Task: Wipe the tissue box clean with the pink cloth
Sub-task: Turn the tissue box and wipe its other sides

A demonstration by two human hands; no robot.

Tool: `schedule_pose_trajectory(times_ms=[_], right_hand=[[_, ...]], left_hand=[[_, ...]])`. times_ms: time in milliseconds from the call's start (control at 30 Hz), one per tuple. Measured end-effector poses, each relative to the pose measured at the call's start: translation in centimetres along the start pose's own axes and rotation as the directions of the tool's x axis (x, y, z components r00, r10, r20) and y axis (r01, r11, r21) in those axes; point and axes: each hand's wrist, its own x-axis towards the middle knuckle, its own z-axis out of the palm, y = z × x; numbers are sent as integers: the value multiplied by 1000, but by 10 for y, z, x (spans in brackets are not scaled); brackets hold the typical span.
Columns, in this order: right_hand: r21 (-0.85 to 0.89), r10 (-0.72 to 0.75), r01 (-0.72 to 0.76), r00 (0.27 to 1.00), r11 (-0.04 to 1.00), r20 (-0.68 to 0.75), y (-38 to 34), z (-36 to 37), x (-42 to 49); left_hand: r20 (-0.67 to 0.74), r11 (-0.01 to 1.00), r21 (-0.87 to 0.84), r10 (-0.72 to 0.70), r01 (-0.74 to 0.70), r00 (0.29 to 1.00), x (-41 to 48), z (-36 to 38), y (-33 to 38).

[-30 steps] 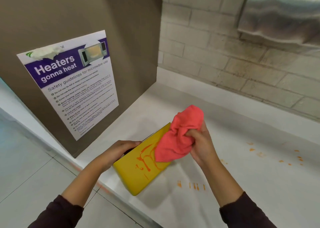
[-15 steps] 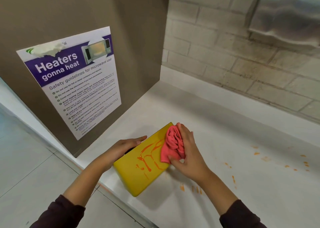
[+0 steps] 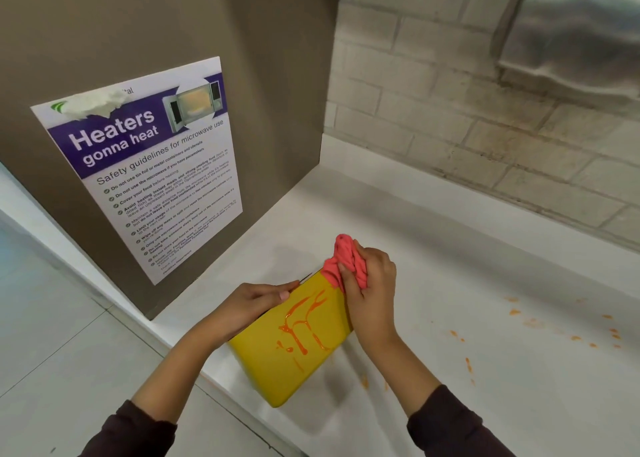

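Note:
A yellow tissue box (image 3: 277,373) sits tilted at the front edge of a white counter, its broad face streaked with orange sauce (image 3: 301,325). My left hand (image 3: 252,306) grips the box's upper left edge. My right hand (image 3: 372,297) holds a bunched pink cloth (image 3: 348,262) pressed against the box's far top corner, above the sauce streaks. The cloth hides that corner.
The white counter (image 3: 485,266) carries orange splatters (image 3: 575,332) to the right and some near the box. A brown panel with a microwave safety poster (image 3: 145,165) stands to the left. A brick wall (image 3: 450,110) runs behind. Grey floor tiles (image 3: 52,352) lie below left.
My right hand brought the pink cloth down onto the box, then slid it up to the box's far top corner. My left hand kept its hold.

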Motion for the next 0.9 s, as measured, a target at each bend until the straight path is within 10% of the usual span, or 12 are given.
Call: schedule_pose_trajectory(times_ms=[367,633,900], right_hand=[[-46,-287,296,947,954,141,17,-16,-13],[-4,-9,9,998,1000,-59,1,-5,4],[-64,-280,290,951,955,132,-14,-1,-19]], left_hand=[[-58,1000,-23,-12,10,998,2,-3,-4],[-39,1000,9,13,-12,999,1,1,1],[-53,997,60,58,-54,997,1,4,2]])
